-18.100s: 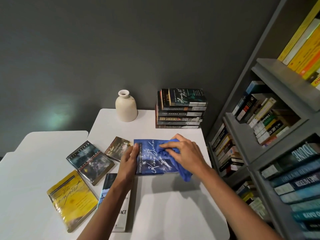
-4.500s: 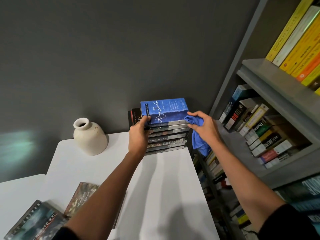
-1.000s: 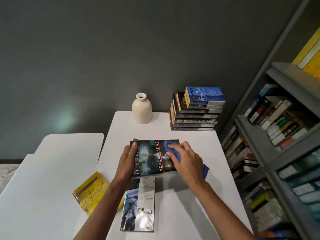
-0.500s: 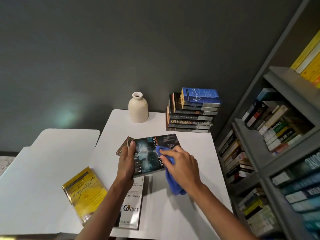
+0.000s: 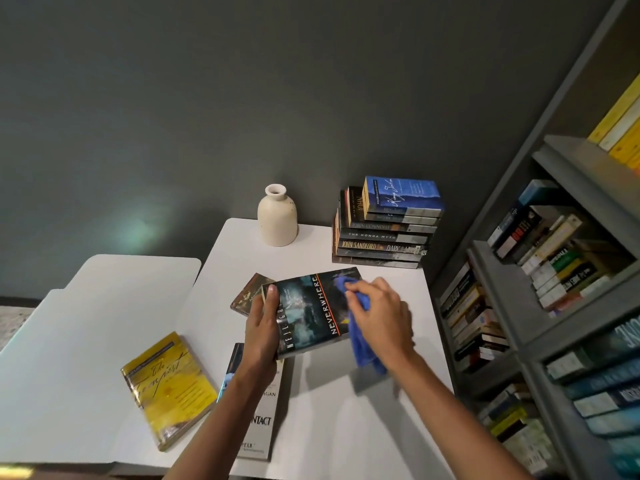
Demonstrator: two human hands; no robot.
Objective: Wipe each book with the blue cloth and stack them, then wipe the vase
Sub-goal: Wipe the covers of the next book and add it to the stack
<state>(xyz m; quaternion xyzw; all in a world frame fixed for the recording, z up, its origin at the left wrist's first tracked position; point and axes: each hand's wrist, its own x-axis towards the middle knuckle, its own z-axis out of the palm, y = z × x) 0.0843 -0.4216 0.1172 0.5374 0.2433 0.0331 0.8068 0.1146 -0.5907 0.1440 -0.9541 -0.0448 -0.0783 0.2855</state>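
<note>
A dark book titled Neverwhere (image 5: 311, 310) is tilted up a little above the white table (image 5: 346, 410), and my left hand (image 5: 261, 327) grips its left edge. At the book's right side my right hand (image 5: 381, 320) holds the blue cloth (image 5: 360, 337) against the cover. A stack of several books (image 5: 384, 233) topped by a blue one stands at the back right. To its left stands the cream vase (image 5: 277, 220). A yellow book (image 5: 169, 386), a white Contact book (image 5: 259, 420) and a small brown book (image 5: 251, 292) lie flat on the table.
A grey bookshelf (image 5: 519, 306) full of books runs along the right, close to the table's edge. A second white table surface (image 5: 86, 323) adjoins on the left. A dark grey wall is behind the vase and stack.
My right hand has slid the cloth from the middle of the Neverwhere cover to its upper right part. My left hand still holds the book's left edge.
</note>
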